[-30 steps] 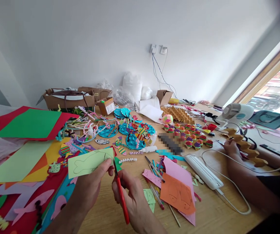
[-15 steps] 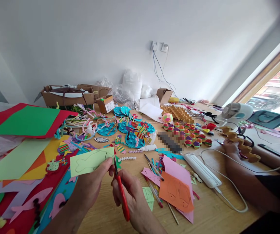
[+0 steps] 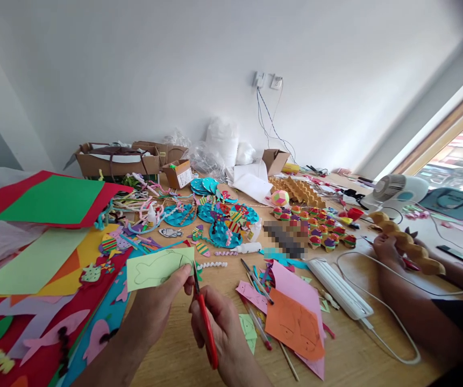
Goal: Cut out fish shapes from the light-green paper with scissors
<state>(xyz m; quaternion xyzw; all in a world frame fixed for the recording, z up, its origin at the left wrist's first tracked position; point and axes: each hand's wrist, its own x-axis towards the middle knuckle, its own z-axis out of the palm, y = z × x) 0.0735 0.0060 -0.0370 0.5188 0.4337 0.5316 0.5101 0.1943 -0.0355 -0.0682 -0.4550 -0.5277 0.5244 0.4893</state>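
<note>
Pinched in my left hand (image 3: pixel 162 303) is a light green paper (image 3: pixel 150 267) with a fish outline drawn in pencil. My right hand (image 3: pixel 223 322) is closed round red-handled scissors (image 3: pixel 206 322). Their blades point away from me and meet the paper's right edge, close to my left thumb. Whether the blades are parted is hard to see. Right of my right hand lie an orange paper (image 3: pixel 293 324) with pencil drawings, a pink sheet (image 3: pixel 315 365) under it and a small green paper piece (image 3: pixel 248 330).
A co-worker's hand (image 3: pixel 386 250) holds an egg-carton strip (image 3: pixel 411 244) at the right. A white power strip (image 3: pixel 340 287) with a looping cable lies between us. Coloured paper sheets (image 3: pixel 54 199) cover the left side. Blue decorated discs (image 3: pixel 225 234) and a glue bottle (image 3: pixel 249 248) sit ahead.
The view has shifted slightly, so most things sit a little further right. My hands keep the same hold on paper and scissors. The co-worker's egg-carton strip has tilted a little.
</note>
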